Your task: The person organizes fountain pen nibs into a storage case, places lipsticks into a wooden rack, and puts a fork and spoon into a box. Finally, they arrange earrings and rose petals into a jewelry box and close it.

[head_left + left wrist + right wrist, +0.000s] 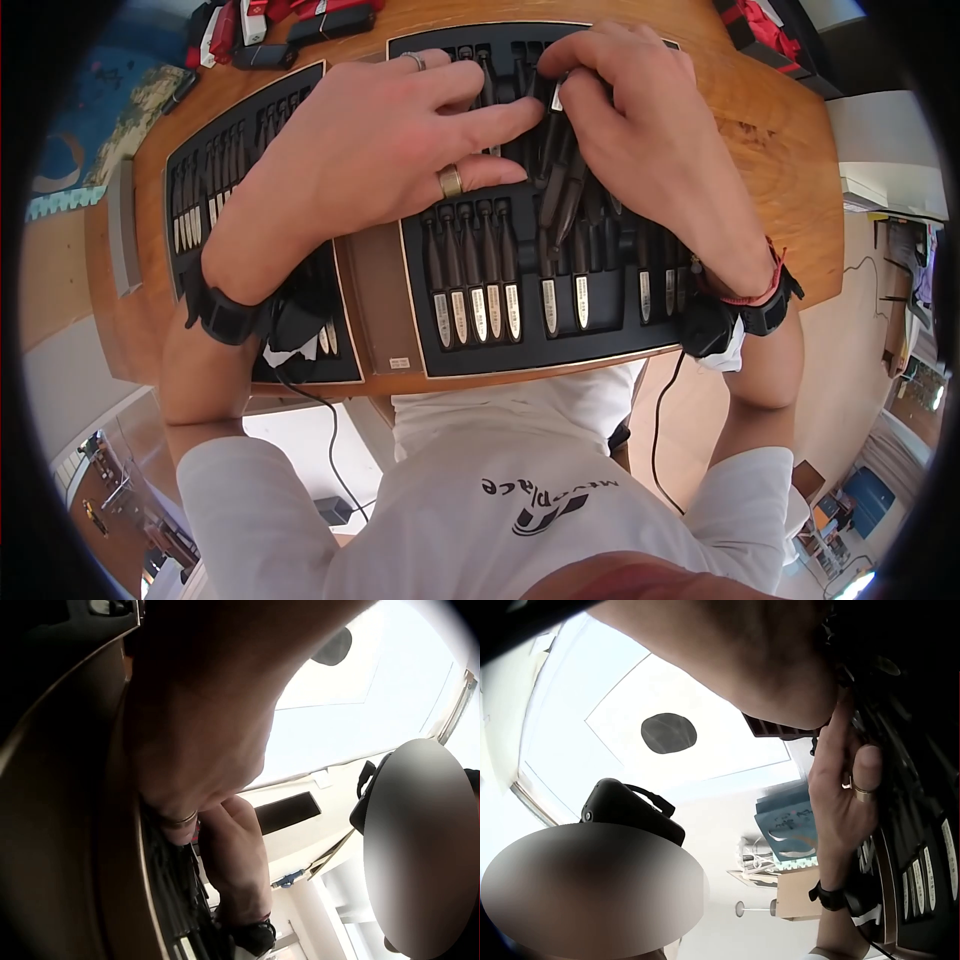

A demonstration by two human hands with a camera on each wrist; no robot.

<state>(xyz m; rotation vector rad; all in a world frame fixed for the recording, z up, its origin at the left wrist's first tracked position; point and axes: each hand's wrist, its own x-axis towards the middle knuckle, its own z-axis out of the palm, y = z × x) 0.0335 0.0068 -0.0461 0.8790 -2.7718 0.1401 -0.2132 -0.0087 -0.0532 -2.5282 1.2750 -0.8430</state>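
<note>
A black fitted tray (620, 342) lies before me in the head view, holding rows of slim dark pieces (481, 240) with pointed silver labels at one end. My right hand (645, 125) is over its far side, thumb and forefinger pinching one slim dark piece with a silver end (557, 98). Several loose dark pieces (566, 205) lie aslant across the middle slots, below that hand. My left hand (390, 140) spreads over the tray's left half, forefinger and thumb extended towards the pinched piece. In the right wrist view the ringed left hand (844, 784) shows beside the tray.
A second tray (178, 262) with similar pieces sits to the left, joined by a brown strip (375, 300). Red and black packages (255, 30) lie at the back left of the wooden table (790, 190). A black box with red contents (765, 35) stands back right.
</note>
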